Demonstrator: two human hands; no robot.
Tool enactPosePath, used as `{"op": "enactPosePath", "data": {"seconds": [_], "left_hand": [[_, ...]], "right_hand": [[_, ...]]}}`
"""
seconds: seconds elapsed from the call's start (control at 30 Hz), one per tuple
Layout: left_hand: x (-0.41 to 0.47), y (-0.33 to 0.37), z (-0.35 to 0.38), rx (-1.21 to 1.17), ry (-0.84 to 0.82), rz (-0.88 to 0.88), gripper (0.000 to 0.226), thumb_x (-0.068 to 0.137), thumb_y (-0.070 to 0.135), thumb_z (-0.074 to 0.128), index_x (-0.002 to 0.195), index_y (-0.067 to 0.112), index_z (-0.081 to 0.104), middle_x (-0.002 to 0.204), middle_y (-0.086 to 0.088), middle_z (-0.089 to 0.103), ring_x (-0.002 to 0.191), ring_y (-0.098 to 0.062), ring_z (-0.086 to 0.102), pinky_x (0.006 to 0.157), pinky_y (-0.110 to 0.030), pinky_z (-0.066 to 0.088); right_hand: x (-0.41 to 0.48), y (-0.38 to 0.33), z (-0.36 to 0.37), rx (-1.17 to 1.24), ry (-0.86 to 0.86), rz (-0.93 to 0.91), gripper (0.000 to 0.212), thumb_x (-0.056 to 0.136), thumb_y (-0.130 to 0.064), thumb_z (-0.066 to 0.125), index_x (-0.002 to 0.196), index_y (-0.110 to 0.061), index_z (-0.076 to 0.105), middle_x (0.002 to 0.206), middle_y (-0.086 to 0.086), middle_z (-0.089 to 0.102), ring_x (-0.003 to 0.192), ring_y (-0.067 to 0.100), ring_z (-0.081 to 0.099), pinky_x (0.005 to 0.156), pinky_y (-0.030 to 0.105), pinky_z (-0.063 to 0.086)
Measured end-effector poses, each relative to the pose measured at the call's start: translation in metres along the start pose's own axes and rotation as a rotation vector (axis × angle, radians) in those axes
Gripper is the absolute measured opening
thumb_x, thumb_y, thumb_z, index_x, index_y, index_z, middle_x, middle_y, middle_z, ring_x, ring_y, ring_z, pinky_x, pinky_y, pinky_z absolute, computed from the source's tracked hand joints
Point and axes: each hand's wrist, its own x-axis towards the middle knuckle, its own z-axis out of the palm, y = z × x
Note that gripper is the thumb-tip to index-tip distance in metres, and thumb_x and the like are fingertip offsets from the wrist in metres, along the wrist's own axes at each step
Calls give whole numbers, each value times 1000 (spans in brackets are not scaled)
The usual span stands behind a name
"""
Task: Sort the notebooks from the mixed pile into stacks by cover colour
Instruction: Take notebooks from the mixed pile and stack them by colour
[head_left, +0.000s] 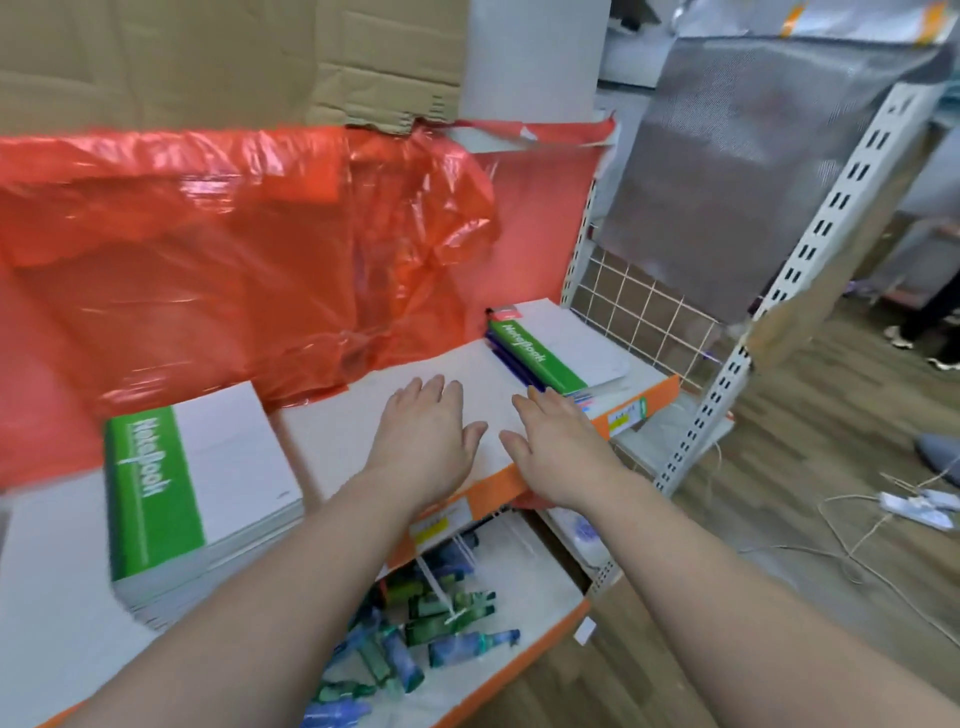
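White notebook stack (208, 483) with a green band lettered in white; mixed pile (535, 358) topped green and white over purple; glossy red-orange plastic sheet (208, 249); white shelf (363, 421) edged orange; brown cardboard (208, 52); brown wood-grain floor (831, 415)

Notebook stack (202, 488) on the shelf (332, 441) to your left, mixed pile (540, 358) far right, plastic sheet (234, 260) behind both.

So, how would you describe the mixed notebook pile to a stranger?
Find the white shelf with the orange front edge, before the red plastic sheet. At its right end, beside the wire grid panel, lies the mixed pile, just beyond the right hand. Unlike the green-covered stack at the left, it shows purple covers under its green top notebook.
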Motion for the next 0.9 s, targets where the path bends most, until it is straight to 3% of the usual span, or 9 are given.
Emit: {"op": "enactPosePath", "data": {"seconds": [0.2, 0.47, 0.77, 0.9], "left_hand": [[40, 15, 15, 18, -8, 14, 52, 100, 48, 37, 136, 11, 45, 142, -11, 47, 131, -32, 41, 112, -41, 31], [81, 29, 30, 96, -51, -146, 48, 100, 48, 37, 130, 12, 44, 144, -13, 44, 133, -37, 35, 111, -45, 30], [92, 54, 41, 128, -94, -315, 60, 102, 48, 32, 149, 13, 28, 162, -14, 19, 148, -37, 17, 120, -45, 16], [99, 53, 42, 153, -120, -355, 60, 102, 49, 32, 150, 13, 27, 162, -14, 20, 148, -37, 17, 120, -46, 17]], "right_hand": [[34, 34, -2, -9, -2, -2, 58, 102, -43, 33, 151, -13, 27, 158, 11, 24, 147, 28, 16, 120, 40, 12], [95, 78, 2, -36, -36, -131, 56, 100, -45, 34, 148, -15, 31, 153, 9, 33, 142, 27, 24, 118, 43, 18], [132, 107, 3, -31, -112, -262, 61, 100, -47, 34, 150, -13, 26, 158, 12, 23, 145, 31, 18, 119, 44, 17], [142, 108, 7, -49, -148, -235, 59, 98, -47, 40, 144, -12, 33, 152, 14, 30, 138, 34, 27, 111, 45, 30]]}}
